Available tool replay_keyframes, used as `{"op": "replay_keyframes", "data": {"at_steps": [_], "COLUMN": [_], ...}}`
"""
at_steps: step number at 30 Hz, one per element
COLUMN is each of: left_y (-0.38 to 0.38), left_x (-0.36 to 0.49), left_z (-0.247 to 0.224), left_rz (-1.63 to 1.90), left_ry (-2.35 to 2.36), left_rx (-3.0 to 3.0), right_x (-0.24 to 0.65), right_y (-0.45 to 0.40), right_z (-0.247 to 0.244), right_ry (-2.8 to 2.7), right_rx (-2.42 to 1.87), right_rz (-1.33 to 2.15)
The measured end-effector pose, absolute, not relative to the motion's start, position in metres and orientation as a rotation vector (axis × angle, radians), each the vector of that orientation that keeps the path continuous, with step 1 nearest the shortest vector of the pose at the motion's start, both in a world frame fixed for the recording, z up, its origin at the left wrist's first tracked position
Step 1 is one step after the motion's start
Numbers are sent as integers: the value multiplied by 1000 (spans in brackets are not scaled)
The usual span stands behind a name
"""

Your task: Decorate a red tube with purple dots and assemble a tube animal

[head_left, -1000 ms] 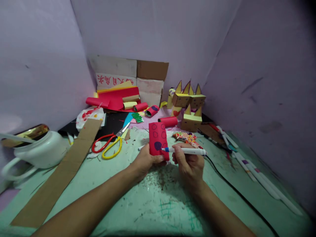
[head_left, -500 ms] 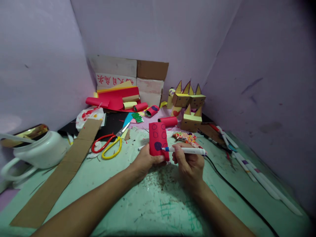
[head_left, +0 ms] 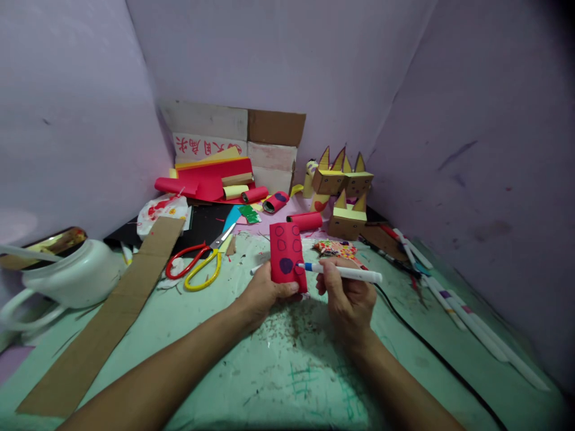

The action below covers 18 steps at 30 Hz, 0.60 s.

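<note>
A red paper-covered tube stands nearly upright in my left hand, whose fingers and thumb close around its lower part. Dark outlined circles mark its front, and the lower left one is filled in dark purple. My right hand is closed on a white marker with a blue band near its tip. The tip touches the tube at the lower right circle. A white stick-like end, perhaps the marker's cap, shows just left of my left hand.
Scissors with red and yellow handles lie left of my hands, beside a long cardboard strip and a white teapot-like pot. Red tubes and cardboard animal heads stand behind. Markers and a black cable are at right.
The marker tip has moved right and slightly up, from the filled lower left circle to the lower right one. My left hand and the tube have barely shifted.
</note>
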<state>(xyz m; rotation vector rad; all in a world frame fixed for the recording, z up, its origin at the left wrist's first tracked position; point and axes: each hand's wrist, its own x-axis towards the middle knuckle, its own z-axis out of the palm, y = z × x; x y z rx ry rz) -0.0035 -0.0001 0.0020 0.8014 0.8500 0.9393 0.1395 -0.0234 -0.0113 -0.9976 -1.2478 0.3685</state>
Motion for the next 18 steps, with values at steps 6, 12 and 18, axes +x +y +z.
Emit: {"op": "replay_keyframes", "data": {"at_steps": [6, 12, 18], "left_y": [0, 1, 3], "left_x": [-4, -7, -11], "left_z": [4, 6, 5], "left_rz": [923, 918, 902], "left_ry": [846, 823, 779], "left_rx": [809, 761, 754], "right_x": [138, 139, 142], "right_y": [-24, -26, -23], "right_z": [-12, -9, -3], "right_ry": [-1306, -1261, -1200], "right_rx": [-996, -972, -992], "right_rz": [408, 368, 346]}}
